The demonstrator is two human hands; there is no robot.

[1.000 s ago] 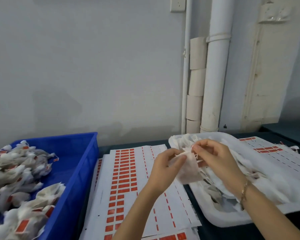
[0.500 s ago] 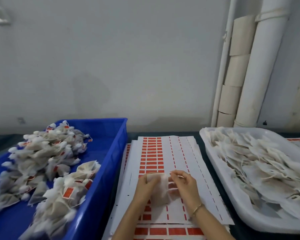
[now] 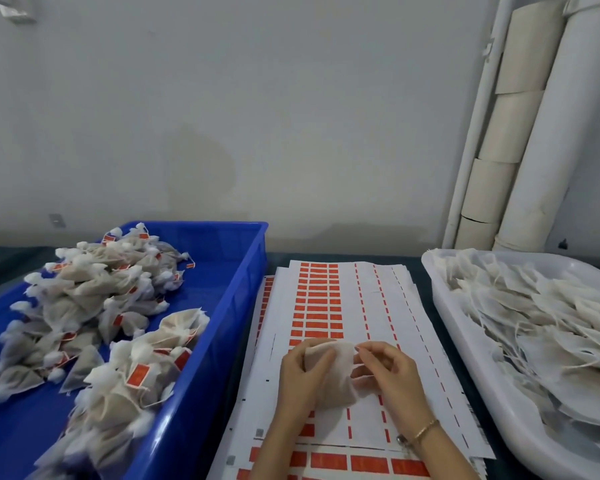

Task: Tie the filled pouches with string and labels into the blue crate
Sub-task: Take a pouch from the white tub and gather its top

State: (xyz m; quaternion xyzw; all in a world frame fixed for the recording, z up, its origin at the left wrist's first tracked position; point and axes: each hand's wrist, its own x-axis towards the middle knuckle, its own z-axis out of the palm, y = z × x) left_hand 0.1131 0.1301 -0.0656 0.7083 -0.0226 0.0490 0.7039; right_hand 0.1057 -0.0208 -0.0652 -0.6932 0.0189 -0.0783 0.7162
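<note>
A pouch, lifted over the white tray a second ago, now rests on the label sheets, ready for tying. The left hand curls its fingers round it, and the right hand pinches its string end. The blue crate holds tied, labelled pouches; the tray holds untied ones.
</note>
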